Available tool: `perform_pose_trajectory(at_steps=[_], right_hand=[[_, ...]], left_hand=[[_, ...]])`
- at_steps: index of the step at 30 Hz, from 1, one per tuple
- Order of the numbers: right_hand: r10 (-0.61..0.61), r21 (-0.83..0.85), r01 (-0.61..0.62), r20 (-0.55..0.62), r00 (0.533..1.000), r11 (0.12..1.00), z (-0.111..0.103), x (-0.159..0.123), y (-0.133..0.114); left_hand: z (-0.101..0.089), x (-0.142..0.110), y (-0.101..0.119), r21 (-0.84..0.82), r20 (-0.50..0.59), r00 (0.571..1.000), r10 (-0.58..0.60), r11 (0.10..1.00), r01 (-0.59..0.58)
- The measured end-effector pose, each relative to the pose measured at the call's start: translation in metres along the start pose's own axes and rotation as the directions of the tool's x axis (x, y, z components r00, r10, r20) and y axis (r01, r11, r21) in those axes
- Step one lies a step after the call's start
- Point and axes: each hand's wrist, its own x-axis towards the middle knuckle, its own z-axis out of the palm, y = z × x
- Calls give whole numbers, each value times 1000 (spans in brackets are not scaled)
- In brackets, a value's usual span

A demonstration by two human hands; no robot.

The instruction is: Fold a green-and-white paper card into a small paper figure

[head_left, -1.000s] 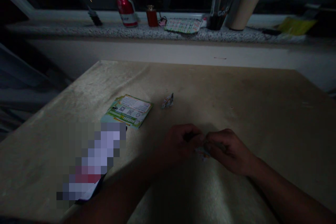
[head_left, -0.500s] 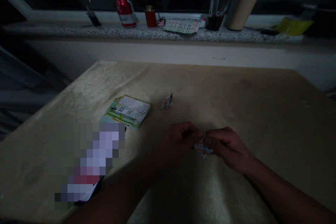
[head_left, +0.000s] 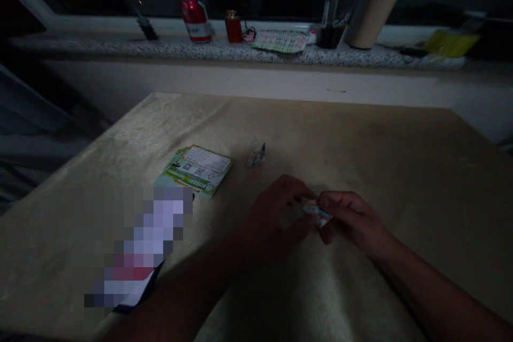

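Observation:
A small folded piece of printed paper (head_left: 319,212), white with blue and orange marks, is held above the table between both hands. My right hand (head_left: 355,216) pinches its right side between thumb and fingers. My left hand (head_left: 282,216) curves round the left side, with thumb and index fingertip closed on the paper's edges. Fingers cover much of the paper. Farther off on the table lies a similar small folded paper piece (head_left: 256,155) with a pointed tip.
To the left lie green printed cards (head_left: 206,165) in a stack, and a phone (head_left: 138,283) with a blurred-out screen beside my left forearm. On the granite sill (head_left: 224,52) stand a red can (head_left: 195,21), a red lighter-like object (head_left: 233,28), a lidded cup (head_left: 336,16) and a cardboard tube (head_left: 377,5).
My left hand has opened its grip wider, thumb and index now spread round the paper. The paper has been turned and raised slightly. My right hand has shifted its fingers on it.

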Motion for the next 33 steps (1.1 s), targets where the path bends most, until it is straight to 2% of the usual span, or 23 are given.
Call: perform_pose_trajectory(at_steps=[1, 3, 5, 7, 8, 9, 11, 13, 15, 20, 23, 25, 27, 30, 32, 33], right_hand=[[14, 8, -15, 5, 1000, 1000, 0, 1, 1], [39, 16, -40, 22, 999, 999, 1, 3, 2], [39, 2, -39, 17, 999, 999, 2, 2, 1], [-31, -80, 27, -58, 998, 996, 2, -2, -2], [-161, -236, 125, -140, 977, 964, 3, -4, -5], [-291, -386, 218, -144, 946, 897, 3, -6, -7], [-510, -559, 399, -50, 859, 727, 2, -9, -10], [-631, -620, 526, 63, 773, 582, 2, -11, -11], [-691, -633, 592, 121, 713, 500, 3, -11, -10], [-794, -656, 656, 139, 591, 373, 8, -9, -8], [-825, -684, 659, 146, 545, 314, 10, -9, -9], [-811, -694, 640, 139, 568, 329, 10, -9, -10], [-751, -684, 607, 129, 647, 405, 9, -10, -11], [-588, -634, 544, 169, 791, 549, 7, -11, -14], [-459, -567, 503, 234, 857, 652, 6, -12, -15], [-402, -526, 482, 267, 876, 701, 6, -13, -15]], left_hand=[[-1, 0, 0, 63, 5, 994, 106, 992, -106], [-1, 0, -1, 165, 13, 971, 240, 957, -239], [-1, 1, -3, 237, -12, 954, 298, 928, -287], [-2, 2, -4, 242, -32, 944, 327, 919, -310], [-3, 2, -4, 247, -38, 947, 320, 921, -301], [-3, 3, -4, 243, -42, 951, 308, 926, -289], [-4, 3, -3, 221, -47, 959, 279, 939, -263], [-5, 3, -1, 167, -58, 966, 251, 957, -239], [-4, 2, 0, 103, -70, 976, 206, 975, -199], [-1, 1, 4, -69, -99, 995, 10, 997, -17], [0, 1, 5, -143, -121, 989, -88, 987, 71], [-1, 1, 4, -158, -114, 986, -125, 982, 106], [-3, 2, 3, -152, -55, 988, -147, 979, 137], [-6, 1, 4, -140, 106, 981, -164, 974, 178], [-7, 0, 6, -162, 211, 964, -164, 966, 200], [-7, -1, 7, -181, 255, 952, -168, 959, 217]])
